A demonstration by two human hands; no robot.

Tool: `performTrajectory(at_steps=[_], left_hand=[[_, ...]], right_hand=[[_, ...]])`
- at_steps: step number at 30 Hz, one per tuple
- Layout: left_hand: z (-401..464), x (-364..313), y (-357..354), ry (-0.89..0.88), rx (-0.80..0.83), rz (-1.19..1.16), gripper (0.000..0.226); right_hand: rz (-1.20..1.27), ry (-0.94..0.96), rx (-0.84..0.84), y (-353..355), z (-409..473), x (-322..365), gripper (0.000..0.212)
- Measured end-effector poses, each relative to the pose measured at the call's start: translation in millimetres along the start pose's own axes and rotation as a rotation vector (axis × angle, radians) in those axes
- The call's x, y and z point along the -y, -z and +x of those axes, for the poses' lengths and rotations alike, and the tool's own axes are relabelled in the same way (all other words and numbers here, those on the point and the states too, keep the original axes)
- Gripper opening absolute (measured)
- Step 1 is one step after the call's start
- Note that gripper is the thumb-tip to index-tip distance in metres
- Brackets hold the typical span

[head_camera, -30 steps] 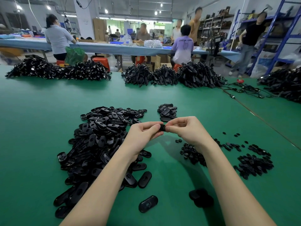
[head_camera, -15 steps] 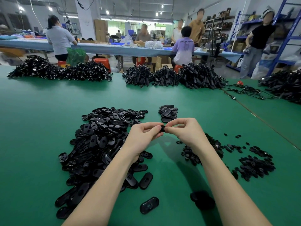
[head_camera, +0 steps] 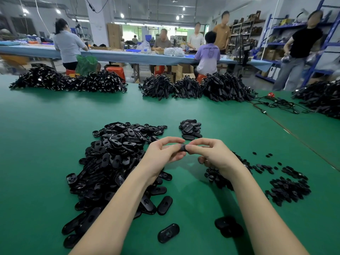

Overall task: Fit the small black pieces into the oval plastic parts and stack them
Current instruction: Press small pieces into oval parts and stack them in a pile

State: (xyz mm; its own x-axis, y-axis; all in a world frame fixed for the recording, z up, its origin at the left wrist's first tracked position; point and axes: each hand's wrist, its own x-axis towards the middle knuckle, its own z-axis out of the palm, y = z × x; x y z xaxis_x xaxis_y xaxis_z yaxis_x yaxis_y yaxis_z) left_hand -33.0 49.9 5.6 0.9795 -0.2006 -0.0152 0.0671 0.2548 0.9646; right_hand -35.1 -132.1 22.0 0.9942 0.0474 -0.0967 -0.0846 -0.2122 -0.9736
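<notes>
Now both hands meet above the desk [head_camera: 46,144], left hand [head_camera: 161,153] and right hand [head_camera: 213,153] pinching one black part [head_camera: 183,147] between fingertips, likely to press a piece in; loose ovals [head_camera: 114,159] lie left, small pieces [head_camera: 287,188] right. Finished stack [head_camera: 190,128] sits just beyond.

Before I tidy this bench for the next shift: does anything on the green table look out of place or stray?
Mostly orderly heaps. A few strays: one oval part lies alone near the front edge, apart from the big pile, and several small black pieces are scattered loose beyond their heap. Nothing looks damaged.
</notes>
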Motion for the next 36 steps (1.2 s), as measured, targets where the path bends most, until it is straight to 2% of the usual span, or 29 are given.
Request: performTrajectory(at_steps=[4, 17, 25, 36], left_hand=[[0, 4, -1, -0.011, 0.012, 0.134, 0.013], [-2, 3, 2, 0.043, 0.012, 0.073, 0.017], [-2, 5, 2, 0.012, -0.041, 0.117, 0.015], [-1, 10, 0, -0.013, -0.060, 0.213, 0.017]], right_hand=[[-0.034, 0.023, 0.024, -1, 1, -3, 0.016], [0.016, -0.001, 0.090, -1, 3, -8, 0.019], [-0.178, 0.081, -0.017, -10, 6, -4, 0.008], [-0.178, 0.136, -0.028, -14, 8, -11, 0.008]])
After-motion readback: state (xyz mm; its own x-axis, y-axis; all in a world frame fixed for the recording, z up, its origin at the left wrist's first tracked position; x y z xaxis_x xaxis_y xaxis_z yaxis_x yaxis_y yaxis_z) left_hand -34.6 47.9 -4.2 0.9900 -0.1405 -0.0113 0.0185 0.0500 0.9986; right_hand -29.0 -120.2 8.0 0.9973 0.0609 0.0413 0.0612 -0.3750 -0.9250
